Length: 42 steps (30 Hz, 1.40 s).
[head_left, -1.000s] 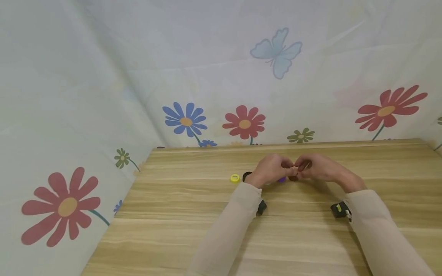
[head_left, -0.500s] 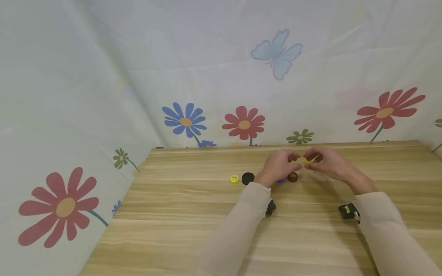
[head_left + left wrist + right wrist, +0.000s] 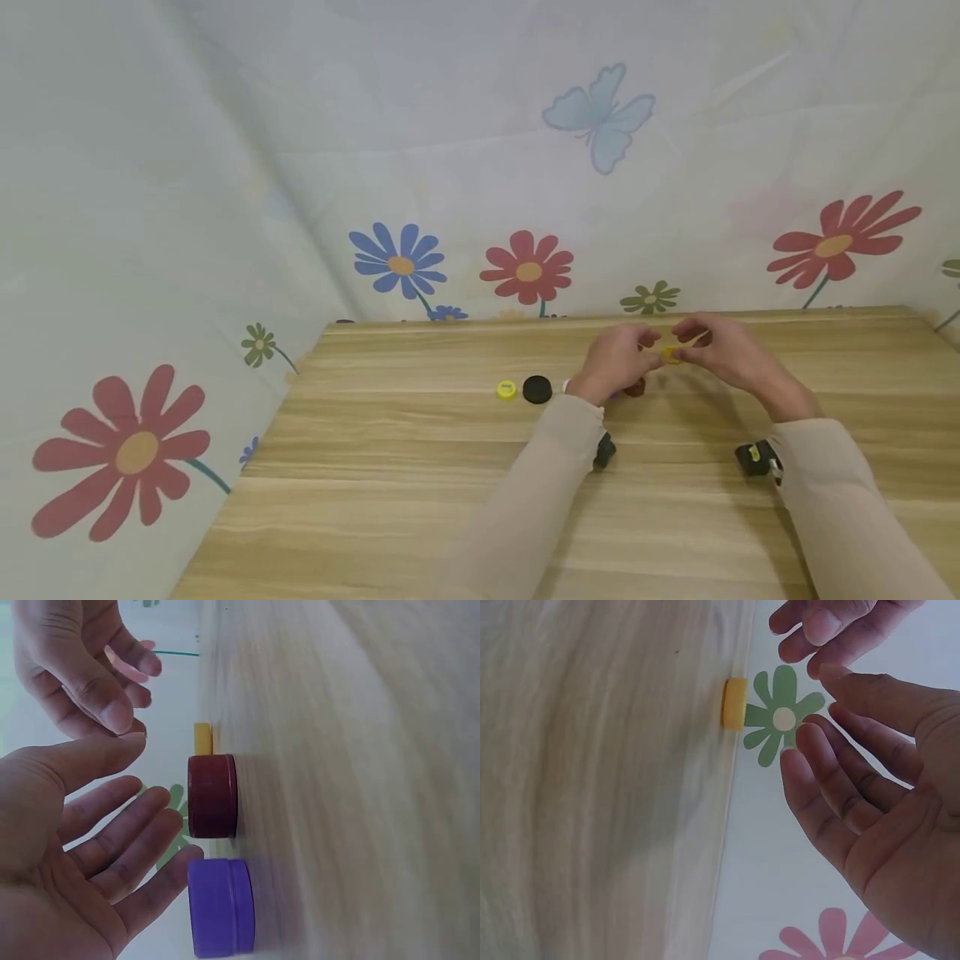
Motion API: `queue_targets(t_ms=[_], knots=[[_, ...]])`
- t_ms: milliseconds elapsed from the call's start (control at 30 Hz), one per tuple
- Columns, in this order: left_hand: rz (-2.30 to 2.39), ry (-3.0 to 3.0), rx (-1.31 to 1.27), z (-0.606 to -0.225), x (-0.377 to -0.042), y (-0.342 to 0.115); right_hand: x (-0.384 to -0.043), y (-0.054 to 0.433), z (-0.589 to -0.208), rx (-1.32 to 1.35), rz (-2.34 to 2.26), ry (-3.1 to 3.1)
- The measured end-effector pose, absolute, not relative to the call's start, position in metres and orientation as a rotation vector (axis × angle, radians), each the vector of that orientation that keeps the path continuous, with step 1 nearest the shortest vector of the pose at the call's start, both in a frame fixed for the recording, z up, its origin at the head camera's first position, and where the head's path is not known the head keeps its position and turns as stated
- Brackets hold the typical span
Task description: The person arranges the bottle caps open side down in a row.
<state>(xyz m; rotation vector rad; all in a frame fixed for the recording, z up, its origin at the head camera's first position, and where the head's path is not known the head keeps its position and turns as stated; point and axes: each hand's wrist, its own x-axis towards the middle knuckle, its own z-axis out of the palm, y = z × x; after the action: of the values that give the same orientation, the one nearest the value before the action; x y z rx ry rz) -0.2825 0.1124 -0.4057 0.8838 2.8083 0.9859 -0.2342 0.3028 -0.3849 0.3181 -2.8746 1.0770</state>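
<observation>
A small orange-yellow cap (image 3: 671,355) rests on the wooden table below the gap between my hands; it also shows in the right wrist view as a yellow cap (image 3: 735,705). My left hand (image 3: 617,360) is just left of it, fingers loosely spread and holding nothing. My right hand (image 3: 723,354) hovers to its right, fingers relaxed and free of the cap. The two thumbs come close together over it. Under my left hand sit a dark red-brown cap (image 3: 212,796) and a purple cap (image 3: 219,907), both mostly hidden in the head view.
Left of my hands, a bright yellow cap (image 3: 507,390) and a larger black disc (image 3: 537,390) lie in the same row. A white round edge (image 3: 567,385) peeks out by my left wrist. Behind the table's back edge hangs a flowered cloth (image 3: 450,183).
My hands shift right from above the brown cap. Half a second ago a tilted yellow cap showed at my right fingers; now it lies on the table. The black disc is uncovered.
</observation>
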Motion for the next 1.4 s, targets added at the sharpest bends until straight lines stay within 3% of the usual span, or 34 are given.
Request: queue_targets(t_ms=[1400], knots=[[0.868,2.775,0.964,-0.415,-0.287,0.122,-0.248,0.303,-0.404,0.406,1.025,-2.926]])
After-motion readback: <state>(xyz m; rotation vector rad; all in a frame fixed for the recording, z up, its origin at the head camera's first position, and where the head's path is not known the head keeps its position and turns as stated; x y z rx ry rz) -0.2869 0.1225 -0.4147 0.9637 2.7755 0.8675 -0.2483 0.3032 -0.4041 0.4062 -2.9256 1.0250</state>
